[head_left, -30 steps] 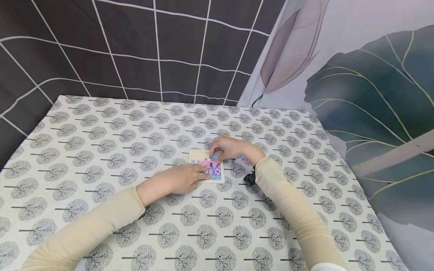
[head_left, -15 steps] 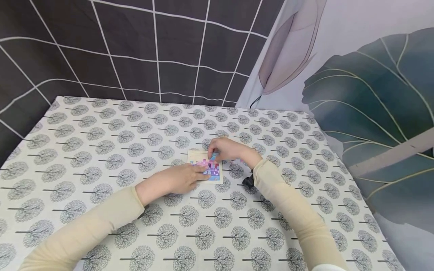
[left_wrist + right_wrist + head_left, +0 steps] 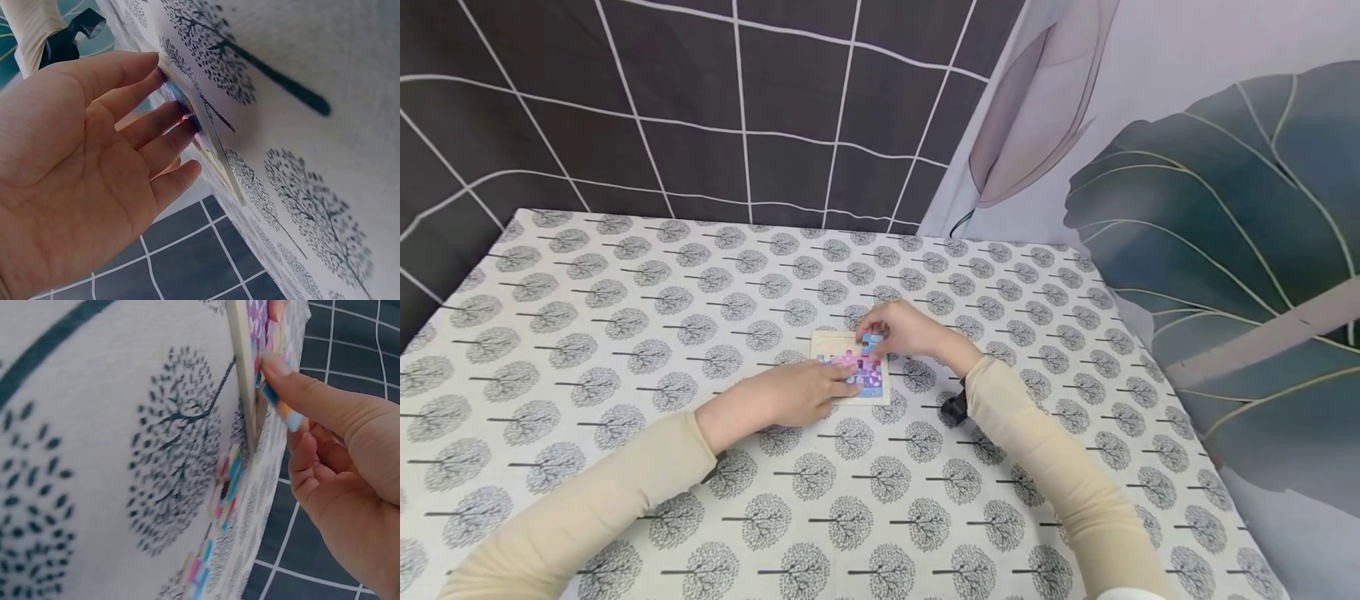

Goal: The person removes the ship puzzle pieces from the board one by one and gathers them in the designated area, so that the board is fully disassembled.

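A small jigsaw puzzle in a pale tray (image 3: 831,342) lies on the table, its lower part filled with pink, purple and blue pieces. My left hand (image 3: 796,393) rests on the puzzle from the left with extended fingers; in the left wrist view the fingertips (image 3: 172,115) touch its surface. At the tray's upper right, my right hand (image 3: 907,327) pinches a blue puzzle piece (image 3: 282,407) between thumb and fingers. That piece is tilted, one end low at the tray, as the right wrist view shows. Part of the puzzle is hidden beneath both hands.
Loose puzzle pieces (image 3: 227,487) lie on the cloth beside the tray in the right wrist view, mostly hidden by the right hand in the head view. A tree-print tablecloth (image 3: 700,508) covers the table. A dark grid-patterned curtain (image 3: 692,108) hangs behind it.
The head view has shifted slightly. My right thumb and fingers have moved a little over the tray's upper right, showing more of the blue piece. The left hand stays on the puzzle.
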Motion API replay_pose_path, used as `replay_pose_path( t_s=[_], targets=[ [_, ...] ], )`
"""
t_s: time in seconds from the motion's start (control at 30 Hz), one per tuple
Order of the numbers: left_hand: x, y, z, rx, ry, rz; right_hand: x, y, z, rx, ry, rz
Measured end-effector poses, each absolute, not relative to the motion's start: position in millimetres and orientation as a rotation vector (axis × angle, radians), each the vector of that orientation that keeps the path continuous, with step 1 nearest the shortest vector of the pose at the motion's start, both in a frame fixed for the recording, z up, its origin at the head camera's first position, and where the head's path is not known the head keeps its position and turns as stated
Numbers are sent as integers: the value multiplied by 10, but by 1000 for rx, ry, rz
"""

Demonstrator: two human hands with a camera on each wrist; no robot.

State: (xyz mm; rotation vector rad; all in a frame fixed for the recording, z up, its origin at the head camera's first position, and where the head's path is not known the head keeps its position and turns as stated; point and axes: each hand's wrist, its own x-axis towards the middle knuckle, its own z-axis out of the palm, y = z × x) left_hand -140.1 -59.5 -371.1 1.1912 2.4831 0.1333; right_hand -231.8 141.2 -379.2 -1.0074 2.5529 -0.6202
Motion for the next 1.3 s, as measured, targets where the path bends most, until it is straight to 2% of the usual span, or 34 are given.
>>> replay_pose_path(
  t_s=[0.63, 0.9, 1.3],
  targets=[
    [-1391, -609, -3673, 1140, 2449, 92, -2378, 1479, -3859, -1185, 2451, -560],
    [-1394, -569, -3703, 1104, 2433, 83, -2346, 1600, -3911, -1149, 2393, -629],
    [-1405, -589, -3695, 1084, 2445, 113, -2384, 1672, -3771, -1074, 2433, -712]
  ],
)
